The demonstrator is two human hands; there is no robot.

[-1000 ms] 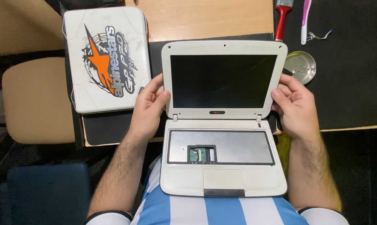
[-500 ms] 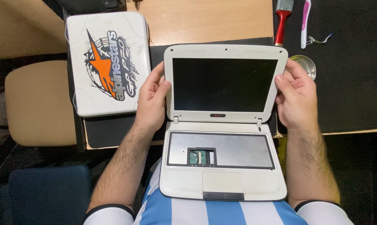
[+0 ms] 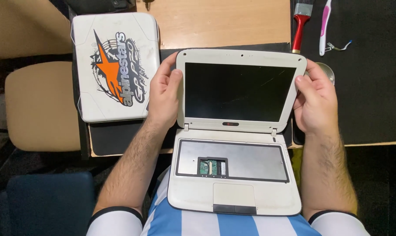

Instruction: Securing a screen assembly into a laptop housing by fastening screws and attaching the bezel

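Wooden desk, dark mats on top.
Upper left: white case. Upper right, black mat: red brush, pink toothbrush. Laptop centre.

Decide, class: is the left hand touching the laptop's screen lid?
Touching. The head view shows the left hand gripping the left edge of the screen lid, thumb lying over the white bezel with no gap.

A small white plastic laptop lies open, its base off the near edge of the wooden table. The keyboard is out, baring a grey metal plate with a small green circuit board. The left hand grips the screen's left edge; the right hand grips the right edge. A second white closed laptop with an orange star sticker lies to the left. A red-handled brush and a pink toothbrush rest on a black mat.
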